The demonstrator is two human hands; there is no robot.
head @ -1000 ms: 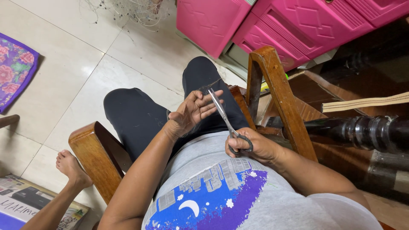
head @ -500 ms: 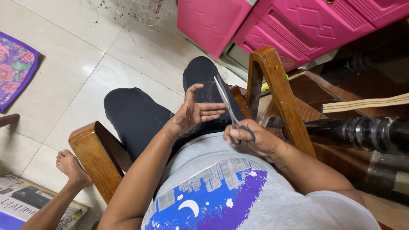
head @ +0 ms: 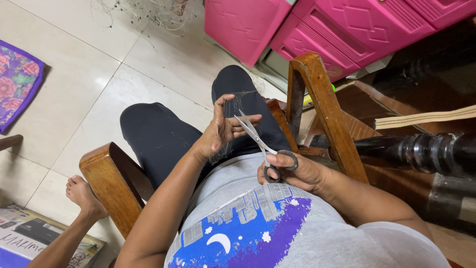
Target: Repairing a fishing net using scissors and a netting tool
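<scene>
Steel scissors (head: 258,139) grasped in right hand (head: 292,173) — left hand (head: 223,131) pinches barely visible thread.

scissors: bright, smooth steel blades (head: 250,130) with dark matt plastic finger loops (head: 281,166)
thread: thin, wiry dark strands (head: 237,94) (too fine to tell the fibre)
chair: glossy varnished brown wooden armrest (head: 106,171)
floor: pale cream polished floor tiles (head: 74,89), slightly shiny
drawers: moulded pink plastic drawer unit (head: 317,25), smooth with embossed pattern
clothing: soft grey printed cotton shirt (head: 258,233); matt black knit leggings (head: 158,134)
</scene>
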